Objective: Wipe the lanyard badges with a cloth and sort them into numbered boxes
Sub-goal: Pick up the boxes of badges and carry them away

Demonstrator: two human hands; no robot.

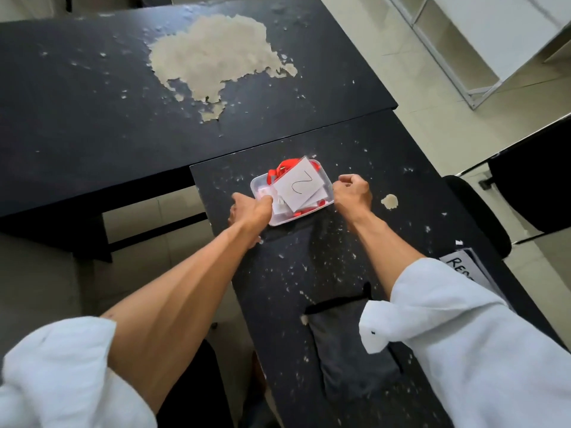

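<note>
Black table (pixel 309 273): clear box (pixel 278 223) holds red lanyards (pixel 285 164), numbered card (pixel 299 185).

Single view from a wide-angle camera worn on the person's head, facing forward and steeply downward. It looks onto a black table (pixel 309 273) that runs diagonally up the frame. The camera is close: white sleeves (pixel 463 350) fill both lower corners and the forearms stretch upward from the bottom edge. The left hand (pixel 250 210) and right hand (pixel 352 193) meet at a clear box (pixel 279 223) near the centre. A second black table (pixel 92 103) spans the upper left. Tiled floor (pixel 386 57) and white shelving (pixel 494 35) occupy the upper right. The head seems tilted, though lens distortion makes this uncertain.
</note>
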